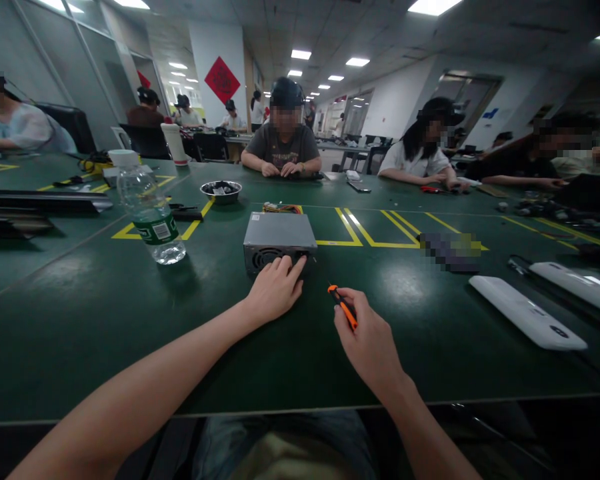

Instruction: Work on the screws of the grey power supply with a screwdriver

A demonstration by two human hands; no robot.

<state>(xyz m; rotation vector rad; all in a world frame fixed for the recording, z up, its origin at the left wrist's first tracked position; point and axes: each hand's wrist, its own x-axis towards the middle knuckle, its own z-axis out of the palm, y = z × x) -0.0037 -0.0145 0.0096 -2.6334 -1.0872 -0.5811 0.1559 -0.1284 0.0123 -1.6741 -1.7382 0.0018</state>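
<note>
A grey metal power supply box (279, 235) sits on the green table (80, 320) in front of me, its vented fan face toward me and coloured wires at its far end. My left hand (276, 289) rests against that near face, fingers stretched out and touching it. My right hand (367, 340) is closed around an orange and black screwdriver (342, 306), its tip pointing up and left, a little to the right of the box.
A water bottle (150, 215) stands left of the box. A metal bowl (221, 191) of small parts sits behind it. Two long white covers (525, 312) lie at right. Several people sit around the far side of the table. Yellow tape lines mark the surface.
</note>
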